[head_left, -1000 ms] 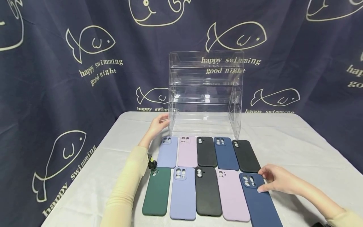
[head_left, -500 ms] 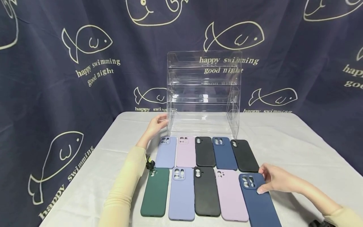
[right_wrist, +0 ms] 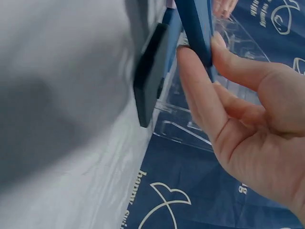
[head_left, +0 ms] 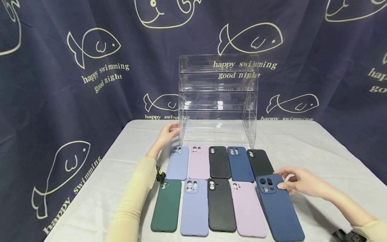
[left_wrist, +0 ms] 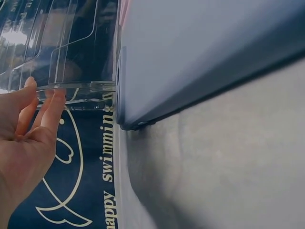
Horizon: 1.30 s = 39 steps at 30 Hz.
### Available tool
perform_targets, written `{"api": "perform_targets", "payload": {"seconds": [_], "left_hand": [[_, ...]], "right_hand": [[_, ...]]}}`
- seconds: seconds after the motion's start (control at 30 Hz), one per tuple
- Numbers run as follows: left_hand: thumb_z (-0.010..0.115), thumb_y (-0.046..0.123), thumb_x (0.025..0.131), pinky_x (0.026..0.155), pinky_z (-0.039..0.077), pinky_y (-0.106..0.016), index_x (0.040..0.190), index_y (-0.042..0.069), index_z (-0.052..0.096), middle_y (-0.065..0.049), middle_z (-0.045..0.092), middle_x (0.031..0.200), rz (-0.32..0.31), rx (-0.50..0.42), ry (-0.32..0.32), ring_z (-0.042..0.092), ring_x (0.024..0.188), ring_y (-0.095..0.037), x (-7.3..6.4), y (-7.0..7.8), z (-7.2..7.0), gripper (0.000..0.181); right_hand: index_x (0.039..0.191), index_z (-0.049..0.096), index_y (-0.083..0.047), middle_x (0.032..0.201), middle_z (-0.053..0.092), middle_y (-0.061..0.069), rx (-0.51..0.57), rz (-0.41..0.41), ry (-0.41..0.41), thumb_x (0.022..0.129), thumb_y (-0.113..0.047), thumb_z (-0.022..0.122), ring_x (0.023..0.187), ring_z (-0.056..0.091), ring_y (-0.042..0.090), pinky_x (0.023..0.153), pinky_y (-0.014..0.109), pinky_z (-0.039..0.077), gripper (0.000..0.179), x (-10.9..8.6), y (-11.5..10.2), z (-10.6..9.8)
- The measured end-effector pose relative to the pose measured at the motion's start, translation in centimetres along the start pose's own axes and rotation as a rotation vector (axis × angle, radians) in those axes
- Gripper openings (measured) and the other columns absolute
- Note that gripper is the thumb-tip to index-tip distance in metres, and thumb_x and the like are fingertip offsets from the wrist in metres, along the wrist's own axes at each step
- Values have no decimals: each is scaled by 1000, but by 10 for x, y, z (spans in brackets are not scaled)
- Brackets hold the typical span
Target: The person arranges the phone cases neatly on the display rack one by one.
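Observation:
In the head view, my right hand (head_left: 305, 181) pinches a dark blue phone case (head_left: 282, 211) near its upper right edge, the camera cutouts facing up. Its top end is tilted up and overlaps the lower end of a black case (head_left: 260, 163) behind it. Thumb and fingers sit on opposite faces of the blue case (right_wrist: 198, 28) in the right wrist view. My left hand (head_left: 167, 136) is at the left side of a clear tiered display rack (head_left: 217, 126). The fingertips (left_wrist: 58, 95) touch the rack's clear side panel in the left wrist view.
The other phone cases lie in two rows before the rack: green (head_left: 166, 206), light blue (head_left: 194, 211), black (head_left: 221, 208) and lilac (head_left: 248, 211) in front, with several more behind. A white cloth covers the table (head_left: 314, 148). A dark blue fish-print curtain (head_left: 302, 67) hangs behind.
My right hand has raised the top end of the dark blue case, which now overlaps the black case behind it. My left hand stays at the rack's side.

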<state>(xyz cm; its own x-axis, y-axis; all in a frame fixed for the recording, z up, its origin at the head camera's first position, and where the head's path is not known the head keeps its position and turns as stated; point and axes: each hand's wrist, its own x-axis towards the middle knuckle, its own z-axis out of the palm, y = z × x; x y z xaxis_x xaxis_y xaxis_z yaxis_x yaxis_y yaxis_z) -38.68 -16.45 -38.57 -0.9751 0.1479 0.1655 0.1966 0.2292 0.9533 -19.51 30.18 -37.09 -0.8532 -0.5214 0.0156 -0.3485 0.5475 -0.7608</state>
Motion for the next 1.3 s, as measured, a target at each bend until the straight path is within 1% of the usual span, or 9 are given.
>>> {"api": "perform_targets", "payload": {"seconds": [0.2,0.37,0.43,0.53,0.73,0.93,1.03,1.13,1.3], "left_hand": [[57,9,93,96,52,-31,135,-4,42,-25,49,134,31,9,11,53,117,-39,-1,3,-5,47],[57,9,92,95,52,-29,135,-4,42,-25,51,132,30,9,8,54,116,-38,-2,3,-6,47],[58,8,92,94,53,-28,135,-4,43,-26,52,130,31,5,4,55,116,-37,-2,2,-5,47],[58,8,92,95,52,-28,135,-4,43,-27,53,129,36,4,-12,54,116,-38,-2,-1,-4,48],[59,8,91,95,52,-29,135,-4,43,-26,54,127,32,21,-27,54,116,-37,-1,-3,-4,49],[59,10,92,95,52,-26,137,-3,42,-26,53,129,25,47,-26,54,117,-36,-2,-5,-5,50],[59,10,92,97,51,-29,137,-4,41,-27,52,129,22,47,-31,53,117,-37,-2,-6,-4,50],[59,10,92,98,51,-33,136,-4,42,-27,53,128,41,63,-31,54,116,-37,-2,-7,-3,49],[64,15,89,90,55,-31,129,-4,49,-24,60,120,129,44,0,62,105,-31,-4,-8,-2,47]], "right_hand": [[125,50,6,97,56,12,-10,-1,111,90,-11,62,75,65,3,60,32,60,40,6,-8,-8],[126,54,-3,96,58,-2,-16,-29,163,90,-10,61,76,66,5,60,33,60,37,5,-11,-12],[126,54,-5,97,57,-3,-18,-41,165,91,-9,60,76,66,6,60,33,60,36,5,-11,-15],[126,54,-5,97,56,-1,-11,-43,164,91,-8,60,76,67,7,61,33,60,36,5,-13,-18],[121,50,7,93,59,-3,4,-71,182,90,-3,59,75,66,8,61,34,60,34,9,-18,-22],[119,54,0,89,60,-7,-10,-86,238,89,1,59,74,66,5,61,32,60,30,12,-18,-30],[119,55,-3,91,60,-10,-6,-107,265,88,4,59,75,65,4,61,30,60,32,15,-18,-36],[119,56,-8,95,61,-14,5,-120,301,87,5,60,75,65,3,61,29,60,35,21,-20,-40],[119,57,-13,97,61,-15,35,-154,333,86,8,59,76,65,2,62,26,60,39,27,-23,-48]]}}
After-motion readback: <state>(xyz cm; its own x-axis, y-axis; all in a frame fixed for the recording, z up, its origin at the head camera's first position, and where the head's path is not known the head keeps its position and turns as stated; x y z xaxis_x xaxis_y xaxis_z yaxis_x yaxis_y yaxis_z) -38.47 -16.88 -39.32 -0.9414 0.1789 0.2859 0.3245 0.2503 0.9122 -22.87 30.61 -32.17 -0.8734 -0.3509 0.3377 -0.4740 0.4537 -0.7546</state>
